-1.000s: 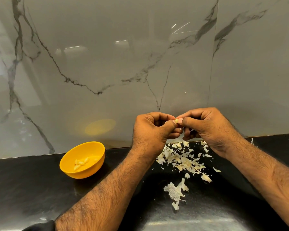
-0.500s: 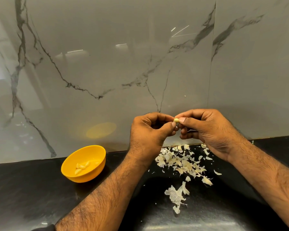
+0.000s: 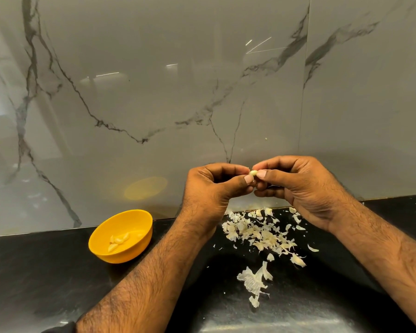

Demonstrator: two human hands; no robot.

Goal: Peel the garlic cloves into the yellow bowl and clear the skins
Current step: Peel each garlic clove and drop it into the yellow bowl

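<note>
Because the yellow bowl sits at the left of the black worktop, close against the marble wall, it stays clear of the mess yet within a short reach of the left hand; a few peeled cloves already lie in it. Moving right, the left hand's grip pinches one end of the garlic clove between thumb and curled fingers, seemingly to steady it. The right hand pinches the other end, its thumbnail set against the clove, probably to work off the last skin. Both hands are raised above the pile of skins, so that loosened scraps likely fall onto one heap, easy to sweep up later. More torn skin lies nearer the person.
</note>
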